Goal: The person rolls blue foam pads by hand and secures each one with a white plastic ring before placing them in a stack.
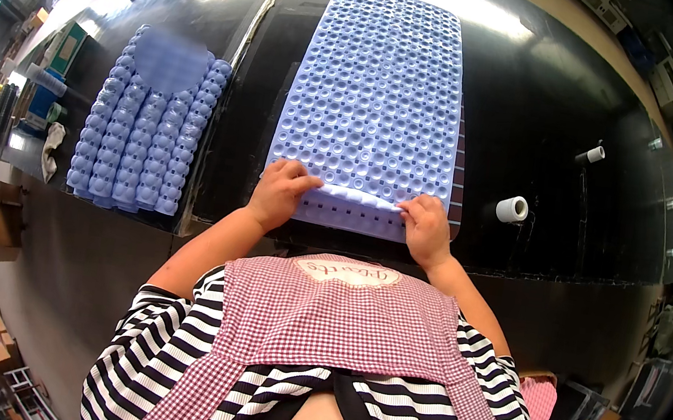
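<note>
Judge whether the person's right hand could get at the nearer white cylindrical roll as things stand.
Probably yes, once free: the right hand pinches the folded edge of the blue dimpled plastic-looking mat, but the white roll sits to its right with nothing visible standing between them.

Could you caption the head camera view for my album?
Left hand and right hand pinch the near edge of a dimpled blue mat at a dark table.

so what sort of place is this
Probably a workshop or packing area: a big black worktable holds a flat blue mat beside several blue rolls, and cardboard boxes sit on the left.
</note>
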### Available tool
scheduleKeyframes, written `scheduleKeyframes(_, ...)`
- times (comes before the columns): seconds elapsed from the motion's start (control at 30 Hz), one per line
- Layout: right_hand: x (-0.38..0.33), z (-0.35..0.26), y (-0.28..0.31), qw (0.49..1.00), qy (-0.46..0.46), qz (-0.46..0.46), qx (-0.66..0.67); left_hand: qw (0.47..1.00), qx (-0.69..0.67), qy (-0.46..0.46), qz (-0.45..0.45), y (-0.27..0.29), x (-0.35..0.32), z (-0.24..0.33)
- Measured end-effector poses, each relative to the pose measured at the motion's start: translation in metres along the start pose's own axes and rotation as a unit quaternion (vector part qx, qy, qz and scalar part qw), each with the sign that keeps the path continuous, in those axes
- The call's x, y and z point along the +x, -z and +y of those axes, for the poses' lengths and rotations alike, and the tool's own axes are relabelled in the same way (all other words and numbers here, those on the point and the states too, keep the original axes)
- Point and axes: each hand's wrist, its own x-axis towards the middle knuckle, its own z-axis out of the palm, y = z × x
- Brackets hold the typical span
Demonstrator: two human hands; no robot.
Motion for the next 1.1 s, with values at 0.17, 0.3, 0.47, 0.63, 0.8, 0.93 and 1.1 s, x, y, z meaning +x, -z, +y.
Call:
scheduleKeyframes(0.17,0.025,0.008,0.006,0.986,-0.122,-0.041,0.103,0.986,-0.118,0.11,-0.037,0.017,0.028,-0.006)
scheduleKeyframes(0.3,0.025,0.018,-0.001,0.997,-0.06,0.01,0.039,0.996,-0.073,0.049,-0.028,0.006,0.033,-0.017)
scheduleKeyframes(0.47,0.039,-0.002,0.023,0.984,0.123,0.024,-0.125,0.993,0.039,-0.085,0.067,0.012,0.028,-0.009)
scheduleKeyframes(0.63,0.046,0.022,0.011,0.989,0.076,-0.069,-0.106,0.995,0.084,-0.021,-0.058,0.011,0.043,-0.02)
scheduleKeyframes(0.8,0.068,0.031,0.007,0.999,-0.026,-0.009,-0.038,0.998,0.047,0.039,0.008,0.004,0.077,-0.021)
scheduleKeyframes(0.93,0.069,0.032,-0.004,0.992,0.053,-0.012,-0.114,0.989,0.139,-0.034,0.024,-0.003,0.082,-0.023)
scheduleKeyframes(1.1,0.031,0.007,-0.002,0.993,0.014,-0.044,-0.112,0.994,0.105,-0.02,0.009,-0.003,0.046,-0.009)
